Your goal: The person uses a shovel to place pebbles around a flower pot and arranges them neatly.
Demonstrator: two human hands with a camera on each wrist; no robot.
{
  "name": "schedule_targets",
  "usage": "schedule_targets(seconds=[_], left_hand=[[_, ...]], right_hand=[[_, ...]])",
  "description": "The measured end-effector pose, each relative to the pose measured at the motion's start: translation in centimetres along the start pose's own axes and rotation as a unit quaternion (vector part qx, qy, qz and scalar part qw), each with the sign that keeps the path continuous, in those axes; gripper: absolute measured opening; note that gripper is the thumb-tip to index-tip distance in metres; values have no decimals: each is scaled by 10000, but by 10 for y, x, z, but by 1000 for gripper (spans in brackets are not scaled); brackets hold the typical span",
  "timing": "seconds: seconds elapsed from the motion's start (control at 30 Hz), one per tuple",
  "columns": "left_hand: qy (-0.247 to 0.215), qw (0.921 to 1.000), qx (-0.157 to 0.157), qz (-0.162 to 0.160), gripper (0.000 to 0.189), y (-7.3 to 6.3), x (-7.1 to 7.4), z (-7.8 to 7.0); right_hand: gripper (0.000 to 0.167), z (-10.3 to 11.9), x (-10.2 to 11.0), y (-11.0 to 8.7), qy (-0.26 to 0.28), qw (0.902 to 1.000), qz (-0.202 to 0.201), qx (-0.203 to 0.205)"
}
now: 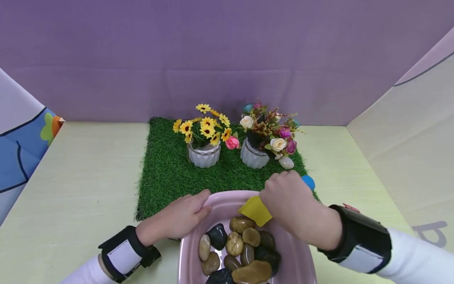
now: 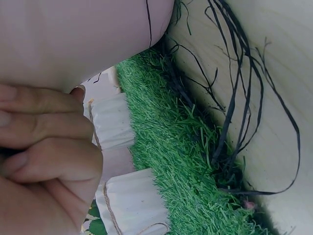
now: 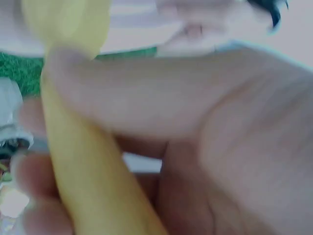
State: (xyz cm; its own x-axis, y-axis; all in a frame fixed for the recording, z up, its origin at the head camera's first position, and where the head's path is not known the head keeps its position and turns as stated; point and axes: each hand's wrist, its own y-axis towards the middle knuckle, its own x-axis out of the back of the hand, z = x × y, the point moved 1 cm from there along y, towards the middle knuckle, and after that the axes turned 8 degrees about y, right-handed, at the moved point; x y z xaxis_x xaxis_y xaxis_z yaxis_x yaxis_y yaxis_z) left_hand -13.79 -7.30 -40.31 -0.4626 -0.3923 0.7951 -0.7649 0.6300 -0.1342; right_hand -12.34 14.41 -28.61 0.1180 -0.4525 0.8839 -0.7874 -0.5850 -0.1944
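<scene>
While the left hand braces the pink tub, the right hand grips a yellow tool

From where I watch, the left thumb hooks over the far-left rim, fingers against the outside, probably so the tub won't shift; I cannot tell whether its base is lifted. The right fingers curl round the tool's handle, a hold that likely gives firm control, with its blade inside the tub over the stones. Beyond, two flowerpots stand on the turf mat, presumably out of the way.

one grey letter-like mark, which letter unclear, on the pale side panel, well right of the right hand's fingers
</scene>
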Motion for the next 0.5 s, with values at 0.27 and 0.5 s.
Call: schedule_targets(seconds=[0.27, 0.5], left_hand=[[-18, 10000, -30, -2, 7, 1, 0, 0], [-44, 10000, -21, 12, 7, 0, 0, 0]], right_hand=[[49, 22, -4, 4, -896, 9941, -611, 49], [29, 24, -9, 13, -1138, 9907, -421, 622]])
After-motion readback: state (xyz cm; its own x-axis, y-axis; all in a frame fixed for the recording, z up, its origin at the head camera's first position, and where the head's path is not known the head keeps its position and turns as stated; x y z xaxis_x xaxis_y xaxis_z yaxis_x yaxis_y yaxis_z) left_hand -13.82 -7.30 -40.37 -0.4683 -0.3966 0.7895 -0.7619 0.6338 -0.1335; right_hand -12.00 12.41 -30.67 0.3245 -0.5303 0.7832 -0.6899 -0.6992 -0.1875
